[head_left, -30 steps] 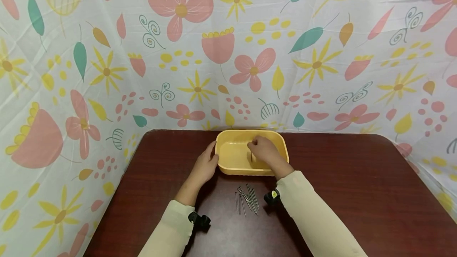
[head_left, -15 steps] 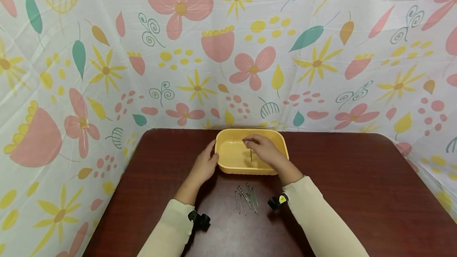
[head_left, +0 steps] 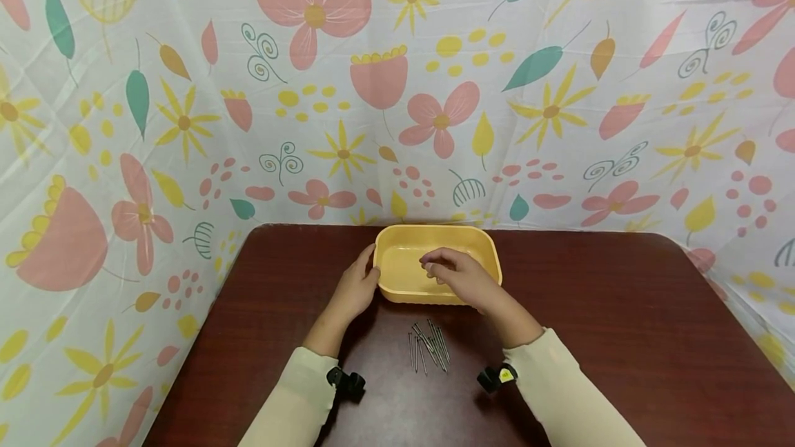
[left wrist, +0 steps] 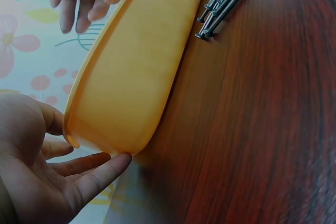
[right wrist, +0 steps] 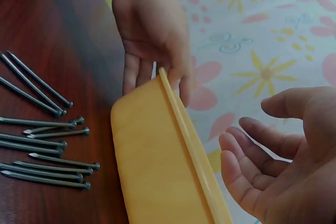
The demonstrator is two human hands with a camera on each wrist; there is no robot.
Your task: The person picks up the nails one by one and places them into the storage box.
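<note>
A yellow plastic tray (head_left: 397, 286) stands near the back edge of the table. My left hand (head_left: 355, 286) holds its left end, thumb and fingers spread over the end wall and rim; the left wrist view shows the fingertips (left wrist: 123, 161) on the outer corner. Over the tray hangs my right hand (head_left: 462, 278), fingers loosely bent and thumb apart from them, with nothing between them in the right wrist view. Part of the tray floor lies hidden behind it. In front of the tray lies a loose bunch of steel nails (head_left: 430, 348), heads mostly toward the tray.
Both wrists wear black camera mounts, the left mount (head_left: 348, 383) and the right mount (head_left: 495, 378) close above the table. A dark red-brown wooden table (head_left: 609, 309) spreads around the tray. A flower-print cloth (head_left: 559, 157) hangs right behind the table's back edge.
My right hand held a nail upright in the tray; its fingers have let go and the nail no longer shows. The hand has drawn back toward me. My left hand stays put.
</note>
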